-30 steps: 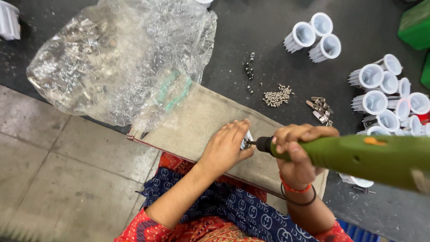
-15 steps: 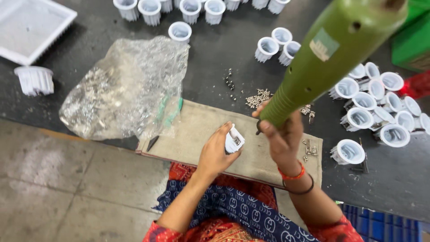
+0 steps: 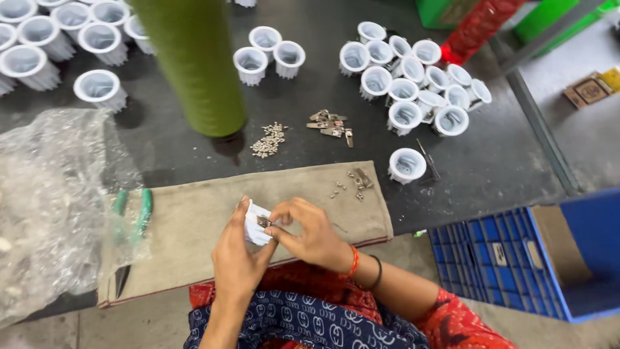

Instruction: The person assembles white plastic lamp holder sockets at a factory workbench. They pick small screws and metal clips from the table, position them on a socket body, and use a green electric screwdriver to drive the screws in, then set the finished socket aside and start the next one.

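My left hand [image 3: 236, 258] grips a small white finned housing [image 3: 256, 223] over a beige cloth [image 3: 187, 220] laid on the dark bench. My right hand [image 3: 307, 232] meets it from the right, its fingertips pinching a small metal piece at the housing's side. A fat green power screwdriver [image 3: 194, 64] stands upright at the upper left, away from both hands. A little heap of screws [image 3: 268, 140] and some metal clips [image 3: 330, 123] lie just beyond the cloth.
Many white housings cluster at the upper right [image 3: 413, 84] and upper left [image 3: 64, 32], and one [image 3: 407, 165] stands alone by the cloth's corner. A crumpled clear plastic bag [image 3: 51, 200] covers green-handled pliers [image 3: 132, 210] on the left. A blue crate [image 3: 504, 258] sits low right.
My right hand has let go of the green screwdriver, which now stands apart at the upper left. Both hands have come together on the white housing. The view has shifted.
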{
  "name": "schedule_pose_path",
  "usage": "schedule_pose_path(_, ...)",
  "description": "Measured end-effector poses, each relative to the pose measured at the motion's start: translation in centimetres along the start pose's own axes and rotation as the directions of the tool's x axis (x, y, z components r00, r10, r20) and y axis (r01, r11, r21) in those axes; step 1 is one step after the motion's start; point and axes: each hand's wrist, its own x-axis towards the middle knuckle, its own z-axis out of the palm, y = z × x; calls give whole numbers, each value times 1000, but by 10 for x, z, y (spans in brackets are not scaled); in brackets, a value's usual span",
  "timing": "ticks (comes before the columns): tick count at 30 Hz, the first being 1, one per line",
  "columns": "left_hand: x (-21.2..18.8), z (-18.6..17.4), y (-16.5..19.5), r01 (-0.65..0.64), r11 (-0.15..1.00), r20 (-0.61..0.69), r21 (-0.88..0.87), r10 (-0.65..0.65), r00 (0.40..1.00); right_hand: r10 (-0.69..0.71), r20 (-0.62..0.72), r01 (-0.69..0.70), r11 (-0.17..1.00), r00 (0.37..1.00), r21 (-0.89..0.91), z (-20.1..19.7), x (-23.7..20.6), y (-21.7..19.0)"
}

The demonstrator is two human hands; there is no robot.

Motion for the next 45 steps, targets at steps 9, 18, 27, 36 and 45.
schedule_pose_path(9, 14, -15, 3, -244, 946, 141, -215, 278, 950, 33, 173, -67, 978, 984, 197, -28, 5, 20)
schedule_pose_path(18, 9, 3, -19, 39, 989, 67, -146, -29, 997, 496, 179, -515, 853, 850, 82, -82, 28, 86)
schedule_pose_path(27, 3, 17, -50, -71, 991, 16, 114, 70, 997, 356, -282, -421, 879, 891, -223, -139, 162, 138)
schedule_pose_path(36, 2, 23, -60, -106, 988, -1, 110, 107, 994, 20, -340, -181, 874, 940, -450, -127, 262, 181)
schedule_pose_path(45, 1, 32, -72, -139, 982, -42, 130, 145, 989, 257, -313, -394, 387, 914, -834, -154, 281, 199)
